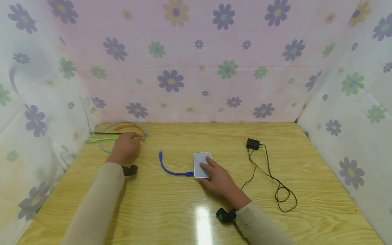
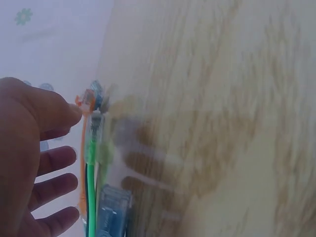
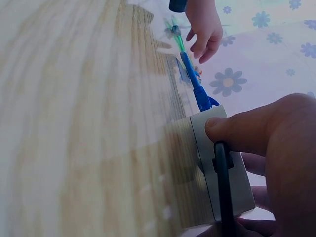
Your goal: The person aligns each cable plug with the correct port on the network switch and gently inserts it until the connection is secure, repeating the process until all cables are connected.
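My right hand [image 1: 220, 182] holds a small white network box [image 1: 198, 158], thumb on its near side and fingers over its top. A blue network cable [image 1: 171, 173] is plugged into the box's left side, and its other plug lies loose. In the right wrist view a black power lead [image 3: 224, 187] enters the side under my thumb. At the left, my left hand [image 1: 125, 146] is over several network cables: a green cable [image 1: 107, 139], an orange cable [image 1: 126, 125], a light blue cable [image 1: 105, 127] and a black cable [image 1: 107, 133]. Its fingers are loosely bent beside the plugs, without a visible grip.
A black power adapter [image 1: 252, 144] lies on the right of the wooden table [image 1: 171, 217], its thin cord [image 1: 269, 176] looped towards the front. Flowered cloth [image 1: 196, 78] closes off the back and both sides. Each wrist carries a black camera [image 1: 226, 215].
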A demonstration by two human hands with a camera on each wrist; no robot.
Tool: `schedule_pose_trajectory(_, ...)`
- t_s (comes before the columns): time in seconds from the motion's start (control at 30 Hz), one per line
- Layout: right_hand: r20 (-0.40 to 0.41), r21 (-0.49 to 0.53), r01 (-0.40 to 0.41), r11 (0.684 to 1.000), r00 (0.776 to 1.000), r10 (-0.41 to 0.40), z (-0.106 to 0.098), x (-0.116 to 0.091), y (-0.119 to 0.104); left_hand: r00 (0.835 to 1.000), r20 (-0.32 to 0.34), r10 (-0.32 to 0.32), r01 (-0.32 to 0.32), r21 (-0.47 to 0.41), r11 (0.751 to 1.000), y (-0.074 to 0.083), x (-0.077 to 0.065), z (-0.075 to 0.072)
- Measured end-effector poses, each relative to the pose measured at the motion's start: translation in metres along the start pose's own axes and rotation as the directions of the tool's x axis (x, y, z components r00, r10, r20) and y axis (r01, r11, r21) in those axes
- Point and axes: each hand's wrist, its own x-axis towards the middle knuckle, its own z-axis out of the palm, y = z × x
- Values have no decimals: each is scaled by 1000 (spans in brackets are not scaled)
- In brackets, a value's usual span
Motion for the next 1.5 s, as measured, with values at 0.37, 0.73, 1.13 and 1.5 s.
schedule_pose_trajectory(0.37, 1, -6, -2, 1000, 1000, 2, 0, -1, 0, 1000, 21, -7, 7, 12, 1000, -9, 7, 2)
schedule_pose_trajectory(0.73, -14, -19, 11, 1000, 1000, -11, 3, 0, 3, 1000, 29, -6, 6, 27, 1000, -9, 8, 3)
schedule_pose_trajectory(1.13, -25, -9, 18, 1000, 1000, -18, 2, 1, 5, 999, 40, -7, 5, 49, 999, -10, 8, 6)
schedule_pose_trajectory(1.5, -20, -4, 13, 1000, 1000, -13, 1, 1, 3, 994, 113, 10, -32, 203, 979, -12, 7, 1)
